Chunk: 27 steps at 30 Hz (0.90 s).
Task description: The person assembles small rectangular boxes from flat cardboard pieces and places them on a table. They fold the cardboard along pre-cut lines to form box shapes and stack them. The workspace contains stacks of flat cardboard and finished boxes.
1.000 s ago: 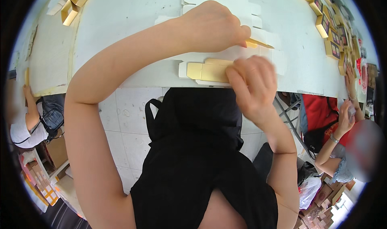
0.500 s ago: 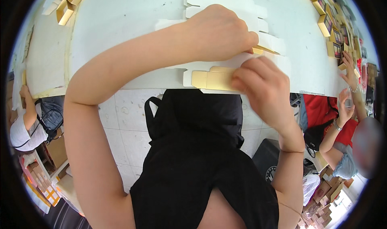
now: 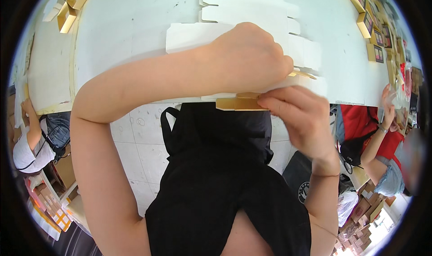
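Observation:
Several flat, unfolded white cartons point(image 3: 245, 6) overlap on the table in front of me. My left hand point(image 3: 256, 58) lies over them, back upward and fingers curled under. A thin gold flap point(image 3: 306, 73) sticks out past its knuckles. What the hidden fingers hold cannot be seen. At the table's near edge, my right hand point(image 3: 301, 114) pinches a small carton with a gold inner face point(image 3: 238, 103) at its right end. That carton is tilted, its flap folded up along the far side, and reaches slightly over my lap.
Gold boxes stand at the far left point(image 3: 66, 18), and gold boxes with palettes point(image 3: 375, 52) line the right side. A co-worker's hand point(image 3: 388, 109) is near the right edge, another person's hand point(image 3: 28, 106) at the left. A dark bin point(image 3: 297, 177) sits on the floor.
Both my hands have come closer to me. The gold-faced carton has tilted, so less of its inner face shows. The co-worker's hand on the right has moved back from the palette boxes.

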Motion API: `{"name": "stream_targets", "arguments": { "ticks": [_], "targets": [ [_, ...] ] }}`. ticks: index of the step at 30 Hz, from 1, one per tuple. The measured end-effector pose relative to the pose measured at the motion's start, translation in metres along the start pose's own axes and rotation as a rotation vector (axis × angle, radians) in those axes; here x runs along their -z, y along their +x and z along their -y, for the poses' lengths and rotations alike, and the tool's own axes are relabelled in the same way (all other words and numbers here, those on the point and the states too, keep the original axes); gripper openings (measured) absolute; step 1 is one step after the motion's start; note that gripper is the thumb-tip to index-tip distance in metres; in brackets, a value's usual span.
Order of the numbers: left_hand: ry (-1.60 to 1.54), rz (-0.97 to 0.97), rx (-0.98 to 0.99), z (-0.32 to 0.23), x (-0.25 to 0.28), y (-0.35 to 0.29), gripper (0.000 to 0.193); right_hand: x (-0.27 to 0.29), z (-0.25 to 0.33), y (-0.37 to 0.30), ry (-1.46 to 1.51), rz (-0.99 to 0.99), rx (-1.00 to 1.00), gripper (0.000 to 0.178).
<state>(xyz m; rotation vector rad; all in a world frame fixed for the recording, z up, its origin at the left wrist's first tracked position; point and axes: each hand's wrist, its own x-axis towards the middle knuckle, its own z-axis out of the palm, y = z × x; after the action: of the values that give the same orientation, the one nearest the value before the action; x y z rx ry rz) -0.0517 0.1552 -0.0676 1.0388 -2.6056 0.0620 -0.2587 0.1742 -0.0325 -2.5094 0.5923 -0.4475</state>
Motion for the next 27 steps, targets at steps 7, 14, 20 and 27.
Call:
{"name": "stream_targets", "arguments": {
  "ticks": [7,14,20,27],
  "targets": [
    [-0.040,0.051,0.061,0.001,0.002,0.002,0.015,0.001,0.023,-0.009,-0.330,-0.019,0.070,0.031],
    [-0.051,0.045,0.063,-0.003,0.002,0.002,0.020,-0.055,0.000,-0.039,-0.613,-0.433,0.259,0.034],
    [-0.033,0.065,0.055,0.001,0.000,0.002,0.019,-0.029,-0.004,-0.002,-0.215,-0.246,-0.012,0.019],
    [0.062,-0.076,-0.238,0.033,0.037,0.039,0.016,0.006,0.011,0.027,-0.149,-0.284,-0.088,0.016]
  ]
}}
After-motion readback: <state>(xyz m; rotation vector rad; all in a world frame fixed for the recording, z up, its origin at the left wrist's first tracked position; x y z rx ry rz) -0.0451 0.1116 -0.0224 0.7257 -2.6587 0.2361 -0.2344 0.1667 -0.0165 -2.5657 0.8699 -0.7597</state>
